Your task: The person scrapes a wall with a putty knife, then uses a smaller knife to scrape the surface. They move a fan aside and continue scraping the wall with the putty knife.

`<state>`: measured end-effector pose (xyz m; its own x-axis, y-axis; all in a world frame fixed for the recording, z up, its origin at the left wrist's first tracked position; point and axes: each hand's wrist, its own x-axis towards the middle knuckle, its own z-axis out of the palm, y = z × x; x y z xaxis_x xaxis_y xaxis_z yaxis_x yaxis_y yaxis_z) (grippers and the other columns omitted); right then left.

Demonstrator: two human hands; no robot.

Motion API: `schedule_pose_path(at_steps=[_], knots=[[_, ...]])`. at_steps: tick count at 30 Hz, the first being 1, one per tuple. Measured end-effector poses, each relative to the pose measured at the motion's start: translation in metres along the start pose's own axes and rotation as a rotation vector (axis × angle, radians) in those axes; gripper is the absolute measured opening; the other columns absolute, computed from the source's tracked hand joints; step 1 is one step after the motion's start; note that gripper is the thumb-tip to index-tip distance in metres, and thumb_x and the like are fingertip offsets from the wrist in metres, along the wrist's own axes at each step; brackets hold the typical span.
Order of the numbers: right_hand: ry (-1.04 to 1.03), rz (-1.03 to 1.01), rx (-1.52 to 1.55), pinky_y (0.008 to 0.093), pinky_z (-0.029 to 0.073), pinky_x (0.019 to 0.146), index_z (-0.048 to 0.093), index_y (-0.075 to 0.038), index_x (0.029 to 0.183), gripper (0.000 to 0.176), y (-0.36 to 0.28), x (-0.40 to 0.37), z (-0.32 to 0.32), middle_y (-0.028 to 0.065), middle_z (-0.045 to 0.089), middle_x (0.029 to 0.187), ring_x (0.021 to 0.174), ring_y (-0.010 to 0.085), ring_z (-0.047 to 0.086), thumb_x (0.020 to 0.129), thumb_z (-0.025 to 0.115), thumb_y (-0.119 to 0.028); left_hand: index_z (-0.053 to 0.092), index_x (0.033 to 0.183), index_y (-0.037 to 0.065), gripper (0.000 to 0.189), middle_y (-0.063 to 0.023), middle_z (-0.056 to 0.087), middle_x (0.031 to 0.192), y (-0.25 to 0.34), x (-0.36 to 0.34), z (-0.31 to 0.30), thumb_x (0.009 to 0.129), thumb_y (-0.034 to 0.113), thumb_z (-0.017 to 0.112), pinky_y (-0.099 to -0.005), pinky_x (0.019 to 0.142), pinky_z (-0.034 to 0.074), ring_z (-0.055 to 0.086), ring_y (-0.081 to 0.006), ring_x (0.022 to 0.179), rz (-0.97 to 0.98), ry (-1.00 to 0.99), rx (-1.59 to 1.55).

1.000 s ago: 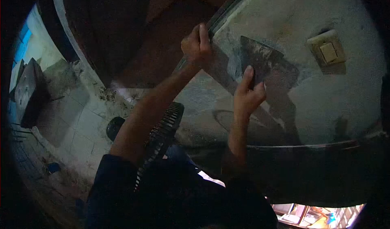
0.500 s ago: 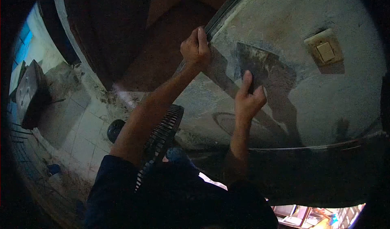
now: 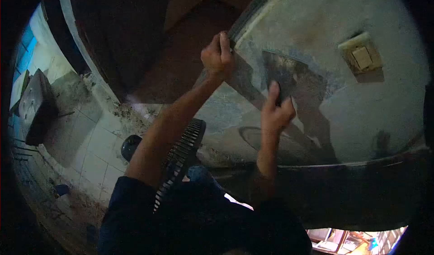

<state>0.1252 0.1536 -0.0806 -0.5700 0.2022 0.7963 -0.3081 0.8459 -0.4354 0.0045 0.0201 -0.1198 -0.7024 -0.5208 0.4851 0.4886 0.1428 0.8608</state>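
Clenched on the corner edge [image 3: 244, 24] is my left hand [image 3: 218, 56]; my right hand [image 3: 276, 112] grips a trowel [image 3: 285, 72], blade flat on the wall [image 3: 312, 20], long axis pointing up, left of the light switch [image 3: 361, 57].

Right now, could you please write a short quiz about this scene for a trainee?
1. True or false: the right hand holds a wide trowel against the wall.
2. What does the left hand have in its grip? A) the corner edge of the wall B) a bucket C) a brush
3. Fill in: in the head view, the wall switch sits to the ______ of the trowel.

Key: 1 true; 2 A; 3 right.
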Motion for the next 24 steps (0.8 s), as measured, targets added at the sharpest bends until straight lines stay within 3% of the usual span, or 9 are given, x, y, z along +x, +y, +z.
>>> schedule_pose_path(at_steps=[3,4,10,12,15,17,18,22,24], knots=[[0.126,-0.129,0.006,0.0271,0.032,0.036,0.052,-0.003,0.058,0.039,0.007,-0.003,0.008,0.0036,0.053,0.050,0.040,0.0080,0.043,0.087,0.060,-0.027,0.061,0.099,-0.003,0.046,-0.0133,0.061,0.069,0.000,-0.002,0.002,0.093,0.034,0.034,-0.0306,0.056,0.042,0.054,-0.0164,0.061,0.037,0.059,-0.034],[-0.026,0.073,0.056,0.0273,0.033,0.037,0.054,-0.001,0.061,0.036,0.000,-0.005,0.004,0.0048,0.055,0.051,0.041,0.0083,0.045,0.087,0.060,-0.025,0.061,0.099,-0.003,0.046,-0.0133,0.061,0.069,-0.002,-0.005,0.001,0.093,0.034,0.034,-0.0306,0.056,0.042,0.054,-0.0164,0.061,0.022,0.055,-0.034],[0.026,-0.018,0.002,0.0268,0.035,0.038,0.051,-0.002,0.059,0.038,0.002,-0.015,0.008,0.0044,0.053,0.050,0.042,0.0082,0.046,0.088,0.059,-0.026,0.061,0.103,-0.002,0.046,-0.0150,0.061,0.072,-0.003,0.001,0.002,0.093,0.034,0.033,-0.0320,0.059,0.044,0.057,-0.0190,0.063,0.007,0.016,0.001],[0.046,-0.009,0.013,0.0265,0.034,0.038,0.050,-0.003,0.059,0.039,0.000,-0.012,0.013,0.0042,0.053,0.049,0.042,0.0084,0.046,0.088,0.059,-0.027,0.061,0.102,0.000,0.048,-0.0202,0.063,0.075,-0.008,0.000,0.006,0.092,0.039,0.037,-0.0386,0.064,0.048,0.064,-0.0317,0.070,0.056,0.082,-0.075],[-0.018,0.012,0.004,0.0267,0.034,0.038,0.052,-0.001,0.060,0.039,-0.006,-0.012,0.024,0.0061,0.055,0.051,0.042,0.0097,0.047,0.087,0.060,-0.028,0.061,0.102,0.000,0.048,-0.0192,0.062,0.072,0.010,-0.001,-0.005,0.092,0.040,0.037,-0.0363,0.061,0.048,0.064,-0.0299,0.066,-0.074,-0.032,-0.041],[0.089,-0.038,0.177,0.0263,0.034,0.038,0.053,-0.001,0.060,0.039,-0.015,-0.010,0.032,0.0064,0.055,0.051,0.043,0.0093,0.046,0.087,0.060,-0.028,0.062,0.101,0.000,0.048,-0.0182,0.062,0.070,0.007,-0.003,0.000,0.092,0.040,0.037,-0.0354,0.059,0.048,0.063,-0.0292,0.064,-0.029,0.003,-0.015],[0.049,0.009,0.067,0.0262,0.033,0.039,0.053,0.000,0.061,0.038,-0.002,-0.020,0.029,0.0059,0.055,0.053,0.043,0.0088,0.045,0.088,0.060,-0.026,0.062,0.100,0.000,0.048,-0.0171,0.061,0.067,0.004,-0.002,0.000,0.093,0.040,0.036,-0.0344,0.058,0.048,0.063,-0.0285,0.062,0.012,0.048,0.012],[0.019,0.155,0.182,0.0282,0.035,0.044,0.055,0.000,0.066,0.038,0.004,-0.039,0.035,0.0022,0.049,0.053,0.048,0.0087,0.044,0.090,0.056,-0.029,0.061,0.099,0.000,0.047,-0.0167,0.061,0.066,-0.001,-0.002,0.002,0.093,0.039,0.036,-0.0354,0.057,0.047,0.062,-0.0291,0.060,0.012,0.049,-0.020],[-0.035,0.266,0.230,0.0309,0.037,0.046,0.055,0.001,0.066,0.040,0.000,-0.037,0.043,0.0061,0.053,0.057,0.050,0.0113,0.047,0.090,0.056,-0.031,0.061,0.101,0.001,0.045,-0.0170,0.063,0.071,-0.002,-0.003,0.002,0.093,0.038,0.037,-0.0360,0.060,0.047,0.063,-0.0293,0.065,-0.005,0.011,-0.024]])
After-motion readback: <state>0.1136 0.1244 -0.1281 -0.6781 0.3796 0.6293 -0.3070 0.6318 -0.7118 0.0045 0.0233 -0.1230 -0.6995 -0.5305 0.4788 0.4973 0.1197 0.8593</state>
